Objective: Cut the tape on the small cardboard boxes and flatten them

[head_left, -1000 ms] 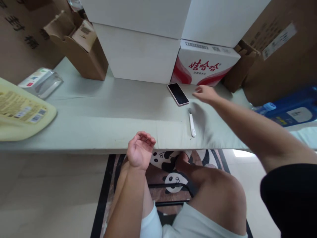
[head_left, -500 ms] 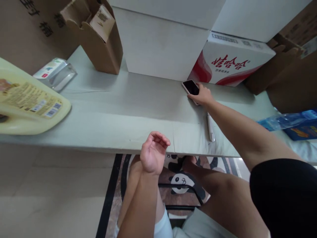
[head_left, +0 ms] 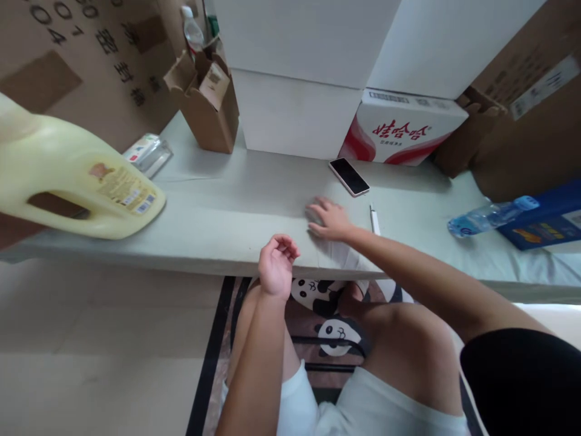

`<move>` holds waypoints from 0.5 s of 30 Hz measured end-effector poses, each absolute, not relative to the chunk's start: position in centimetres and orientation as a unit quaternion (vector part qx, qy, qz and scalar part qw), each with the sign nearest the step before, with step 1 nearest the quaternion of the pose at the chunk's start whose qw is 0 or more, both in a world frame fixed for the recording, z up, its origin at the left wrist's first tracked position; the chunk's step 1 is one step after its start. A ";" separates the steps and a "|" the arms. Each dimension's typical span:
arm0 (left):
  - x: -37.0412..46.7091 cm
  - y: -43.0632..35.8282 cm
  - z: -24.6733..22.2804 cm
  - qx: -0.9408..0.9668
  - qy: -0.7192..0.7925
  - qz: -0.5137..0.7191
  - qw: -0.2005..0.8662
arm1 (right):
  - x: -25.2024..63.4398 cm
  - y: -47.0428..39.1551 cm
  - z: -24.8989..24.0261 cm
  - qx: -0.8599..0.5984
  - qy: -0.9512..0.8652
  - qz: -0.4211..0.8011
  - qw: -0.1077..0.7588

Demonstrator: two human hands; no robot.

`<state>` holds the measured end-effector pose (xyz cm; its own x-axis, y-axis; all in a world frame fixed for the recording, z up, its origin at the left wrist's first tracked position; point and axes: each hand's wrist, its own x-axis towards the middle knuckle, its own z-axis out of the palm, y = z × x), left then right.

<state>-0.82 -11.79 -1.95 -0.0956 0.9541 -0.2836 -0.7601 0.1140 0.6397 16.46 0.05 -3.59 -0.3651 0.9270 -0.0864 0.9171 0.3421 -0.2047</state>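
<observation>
A smartphone [head_left: 349,176] lies screen up on the cloth-covered table, close to the white boxes. In front of it and to its left, my right hand [head_left: 330,219] is spread low over the cloth, palm down, with nothing held. A slim white pen-like object [head_left: 374,219] rests just right of that hand, its lower end hidden by my forearm. My left hand [head_left: 277,265] is palm up at the table's front edge, fingers loosely curled and apart, holding nothing.
To the left stand a large pale yellow jug [head_left: 86,175], a clear plastic package [head_left: 152,156] and an open cardboard box [head_left: 206,106]. White boxes [head_left: 299,115] and a red-and-white carton [head_left: 399,130] line the back. A plastic bottle [head_left: 485,218] lies by a blue box [head_left: 549,221] at right.
My right hand has let go of the smartphone and moved left and toward me. The phone stays by the boxes. The camera view has shifted; my left hand keeps its pose.
</observation>
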 end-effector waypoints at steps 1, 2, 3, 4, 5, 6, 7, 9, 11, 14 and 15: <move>-1.0 -11.9 -1.4 0.150 0.368 0.649 0.649 | 15.5 -1.2 -4.0 -0.545 -0.830 0.115 0.024; -1.1 -11.9 -0.7 0.163 0.379 0.648 0.639 | 14.8 -2.3 -4.3 -0.533 -0.837 0.118 0.028; -1.2 -11.7 0.0 0.180 0.387 0.650 0.629 | 14.3 -3.1 -4.6 -0.528 -0.840 0.117 0.035; -1.3 -11.5 0.7 0.197 0.392 0.652 0.619 | 14.0 -3.6 -4.8 -0.527 -0.841 0.113 0.042; -1.3 -11.0 1.3 0.214 0.395 0.654 0.609 | 13.8 -4.0 -5.0 -0.528 -0.841 0.109 0.049; -1.3 -10.5 1.9 0.229 0.399 0.655 0.599 | 13.7 -4.1 -5.1 -0.529 -0.840 0.104 0.055; -1.3 -9.7 2.2 0.238 0.404 0.654 0.593 | 13.8 -4.2 -5.2 -0.530 -0.840 0.100 0.058; -1.4 -8.0 2.5 0.252 0.411 0.646 0.591 | 13.9 -4.2 -5.3 -0.530 -0.841 0.094 0.060; -1.7 -6.3 2.1 0.253 0.417 0.639 0.595 | 14.0 -4.1 -5.5 -0.530 -0.841 0.089 0.057; -2.8 -4.4 0.8 0.230 0.432 0.628 0.605 | 14.0 -4.2 -5.7 -0.529 -0.843 0.084 0.049; -3.4 -4.0 0.4 0.221 0.438 0.623 0.609 | 14.0 -4.3 -5.7 -0.529 -0.843 0.083 0.050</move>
